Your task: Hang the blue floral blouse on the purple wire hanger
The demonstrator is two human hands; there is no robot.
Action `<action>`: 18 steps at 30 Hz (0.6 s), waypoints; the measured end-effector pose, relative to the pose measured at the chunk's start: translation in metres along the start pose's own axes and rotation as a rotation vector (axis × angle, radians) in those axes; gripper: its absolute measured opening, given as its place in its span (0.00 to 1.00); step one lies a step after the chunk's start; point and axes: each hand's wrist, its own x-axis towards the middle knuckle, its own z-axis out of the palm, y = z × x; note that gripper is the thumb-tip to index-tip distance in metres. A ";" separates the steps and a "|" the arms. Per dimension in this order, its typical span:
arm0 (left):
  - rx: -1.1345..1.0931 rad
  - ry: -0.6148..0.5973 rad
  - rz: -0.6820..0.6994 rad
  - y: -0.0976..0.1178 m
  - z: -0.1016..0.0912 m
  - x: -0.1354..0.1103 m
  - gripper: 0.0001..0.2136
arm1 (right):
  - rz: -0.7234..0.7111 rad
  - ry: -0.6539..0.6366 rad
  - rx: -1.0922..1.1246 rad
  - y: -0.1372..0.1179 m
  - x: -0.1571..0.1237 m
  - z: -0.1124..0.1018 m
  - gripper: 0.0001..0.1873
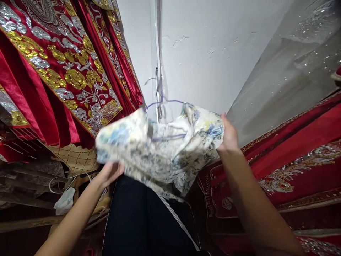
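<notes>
A white floral top with blue, yellow and grey patterning is spread in front of me, blurred by motion. It hangs on a thin purple hanger, whose upper bar and lower bar show at the neckline. My left hand grips the top's lower left edge by the sleeve, with the fingertips partly hidden behind the cloth. At the right sleeve, my right hand is closed on the fabric, its thumb at the outer edge. The two hands hold the top stretched sideways.
Red garments with gold and silver embroidery hang at the left. More red embroidered cloth lies along the right, below a sheer sparkly fabric. Behind is a white wall with a vertical white strip. Dark cloth lies below.
</notes>
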 end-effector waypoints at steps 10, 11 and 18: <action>0.133 0.235 0.149 -0.049 -0.005 0.035 0.27 | -0.173 0.015 -0.058 0.035 -0.005 0.028 0.23; 0.154 0.302 0.174 -0.054 -0.003 0.040 0.28 | -0.167 0.029 -0.079 0.038 -0.009 0.025 0.23; 0.198 0.256 0.165 -0.060 0.018 0.046 0.23 | -0.088 -0.047 -0.130 0.043 -0.021 0.016 0.27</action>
